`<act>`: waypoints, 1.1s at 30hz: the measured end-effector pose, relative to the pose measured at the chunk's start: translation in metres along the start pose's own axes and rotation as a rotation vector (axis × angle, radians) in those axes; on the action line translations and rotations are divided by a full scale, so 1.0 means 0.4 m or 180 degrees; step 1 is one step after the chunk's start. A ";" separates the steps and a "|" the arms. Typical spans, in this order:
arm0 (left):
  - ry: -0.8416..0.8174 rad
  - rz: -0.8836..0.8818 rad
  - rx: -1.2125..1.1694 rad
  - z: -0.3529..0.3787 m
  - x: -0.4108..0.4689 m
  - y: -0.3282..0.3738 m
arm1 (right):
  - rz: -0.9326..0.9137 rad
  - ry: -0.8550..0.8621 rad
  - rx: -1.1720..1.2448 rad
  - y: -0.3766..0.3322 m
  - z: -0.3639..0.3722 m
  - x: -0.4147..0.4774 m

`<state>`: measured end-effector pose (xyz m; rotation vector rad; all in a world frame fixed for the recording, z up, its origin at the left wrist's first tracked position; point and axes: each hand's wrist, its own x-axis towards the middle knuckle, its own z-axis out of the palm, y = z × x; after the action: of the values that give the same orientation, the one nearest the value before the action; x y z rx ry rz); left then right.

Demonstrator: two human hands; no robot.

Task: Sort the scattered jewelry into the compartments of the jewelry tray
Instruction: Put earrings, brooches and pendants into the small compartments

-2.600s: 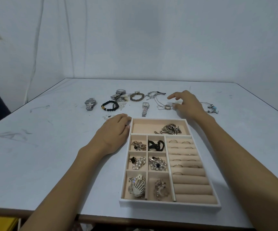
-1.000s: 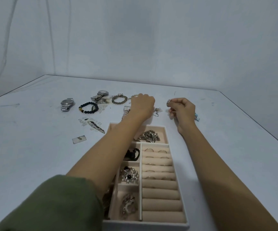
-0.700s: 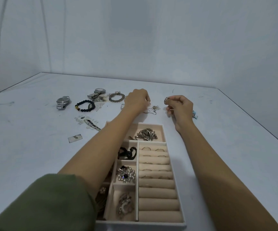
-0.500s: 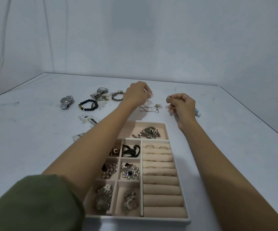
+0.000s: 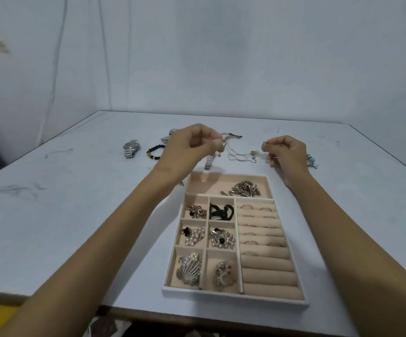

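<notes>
The beige jewelry tray [image 5: 233,299] with a white rim lies near the table's front edge. It holds brooches in its small left compartments, rings in the roll rows on the right, and metal clips in the long far compartment. My left hand [image 5: 192,147] is raised beyond the tray's far left corner, pinching one end of a thin silver chain necklace [image 5: 237,157]. The chain hangs down and trails on the table. My right hand [image 5: 286,152] hovers beyond the far right corner, pinching a small round silver piece [image 5: 264,145].
Loose jewelry lies along the far side of the white table. There is a silver watch [image 5: 131,148], a black bead bracelet [image 5: 153,152], a metal watch strap [image 5: 208,163], a silver bracelet [image 5: 233,136] and a blue beaded piece [image 5: 313,162]. A wall stands behind.
My left hand reached over from the tray's edge to the jewelry, pinched the chain's end and lifted it off the table. My right hand picked up the silver piece and holds it raised.
</notes>
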<state>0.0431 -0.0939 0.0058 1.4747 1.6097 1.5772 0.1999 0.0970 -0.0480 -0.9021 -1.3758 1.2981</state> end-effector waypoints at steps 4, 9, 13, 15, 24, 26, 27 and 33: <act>0.0191 -0.0009 -0.0017 -0.042 -0.073 -0.026 | 0.0048 -0.0118 -0.0101 -0.007 0.010 -0.013; 0.0212 -0.0020 0.0159 -0.071 -0.131 -0.052 | 0.0026 -0.0494 -0.0352 -0.058 0.037 -0.050; 0.0163 -0.0070 0.0388 -0.077 -0.151 -0.068 | -0.0017 -0.1232 -0.0895 -0.133 0.066 -0.084; 0.0113 -0.0067 0.0499 -0.077 -0.153 -0.073 | -0.0011 -0.1659 -0.1037 -0.174 0.082 -0.115; -0.0145 -0.0167 0.0982 -0.066 -0.155 -0.080 | -0.0408 -0.2967 -0.1504 -0.252 0.133 -0.272; -0.0068 -0.0102 0.1122 -0.064 -0.157 -0.083 | -0.0394 -0.3193 -0.1647 -0.246 0.144 -0.288; -0.0042 -0.0079 0.1170 -0.063 -0.156 -0.086 | -0.0358 -0.3292 -0.1701 -0.242 0.150 -0.294; -0.0045 -0.0084 0.0924 -0.058 -0.158 -0.097 | -0.0342 -0.3530 -0.2086 -0.221 0.174 -0.320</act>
<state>0.0296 -0.1504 -0.0457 1.5953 1.9047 1.3582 0.1707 -0.0552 0.0226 -0.4487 -2.7789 1.3122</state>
